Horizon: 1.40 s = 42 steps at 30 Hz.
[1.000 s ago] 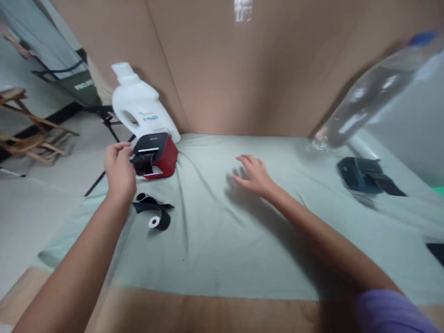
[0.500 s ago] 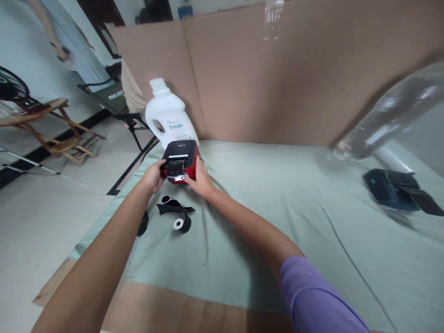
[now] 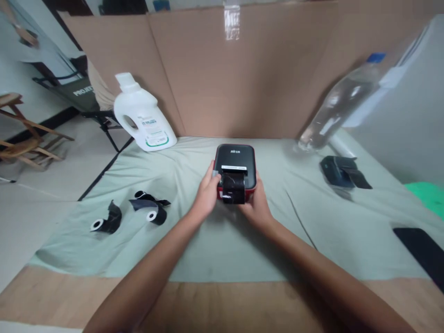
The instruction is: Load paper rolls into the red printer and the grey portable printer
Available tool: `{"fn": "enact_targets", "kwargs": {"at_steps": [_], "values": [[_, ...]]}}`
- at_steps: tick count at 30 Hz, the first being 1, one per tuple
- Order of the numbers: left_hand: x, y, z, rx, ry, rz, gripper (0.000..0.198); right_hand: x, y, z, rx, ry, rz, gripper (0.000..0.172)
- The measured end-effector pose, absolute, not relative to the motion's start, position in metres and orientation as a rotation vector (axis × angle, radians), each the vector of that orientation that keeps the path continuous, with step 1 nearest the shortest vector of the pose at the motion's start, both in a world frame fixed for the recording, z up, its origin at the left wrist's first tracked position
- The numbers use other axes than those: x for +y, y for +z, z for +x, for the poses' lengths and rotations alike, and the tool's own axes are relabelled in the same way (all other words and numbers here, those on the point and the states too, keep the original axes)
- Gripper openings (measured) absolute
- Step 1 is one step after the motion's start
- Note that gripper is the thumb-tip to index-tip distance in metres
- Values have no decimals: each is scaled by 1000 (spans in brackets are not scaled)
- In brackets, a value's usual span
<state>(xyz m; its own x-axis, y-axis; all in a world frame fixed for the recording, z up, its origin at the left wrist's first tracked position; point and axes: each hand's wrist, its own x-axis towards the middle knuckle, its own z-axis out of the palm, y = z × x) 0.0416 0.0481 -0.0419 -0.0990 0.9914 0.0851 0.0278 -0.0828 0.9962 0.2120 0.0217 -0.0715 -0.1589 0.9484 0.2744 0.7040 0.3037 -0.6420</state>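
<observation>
A small black and red printer [image 3: 238,157] is held between my two hands near the middle of the view, over the pale green cloth [image 3: 194,249]. A strip of black film [image 3: 233,187] hangs from the slot on its near side. My left hand [image 3: 207,190] grips the printer's left side, its thumb by the front corner. Around the right side and under the near edge wraps my right hand [image 3: 258,203]. Left of my hands, rolls of black film lie on the cloth, one [image 3: 110,221] farther left and another [image 3: 157,214] nearer.
At the back left stands a white jug [image 3: 144,115] before a cardboard panel [image 3: 243,78]. A clear bottle with a blue cap [image 3: 342,104] leans at the back right. Near it is a dark device [image 3: 336,172]; a black flat object [image 3: 421,252] lies at the right edge.
The printer, held in both hands, has moved away from the white jug to the right, toward the middle of the cloth. The view has also turned right.
</observation>
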Motion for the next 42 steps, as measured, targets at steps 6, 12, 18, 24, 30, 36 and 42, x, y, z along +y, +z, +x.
{"fn": "enact_targets", "kwargs": {"at_steps": [6,12,18,24,30,36,42], "values": [[-14,-63,87,1189,1315,1182,59,-34,-93,247,-1761,605,-1425,94],[-21,-64,85,1156,1344,1138,59,-39,-93,242,-1796,528,-1424,98],[-22,-70,85,1227,1280,1139,58,-36,-96,245,-1793,623,-1369,93],[-23,-72,87,1204,1278,1131,56,-34,-103,247,-1663,776,-1265,91],[-13,-77,79,1125,1346,1073,49,-30,-113,251,-1600,769,-1151,91],[10,-93,65,1126,1355,990,38,-31,-110,254,-1624,729,-1197,103],[10,-96,71,1003,1368,839,43,-28,-100,266,-1764,614,-1255,92]]}}
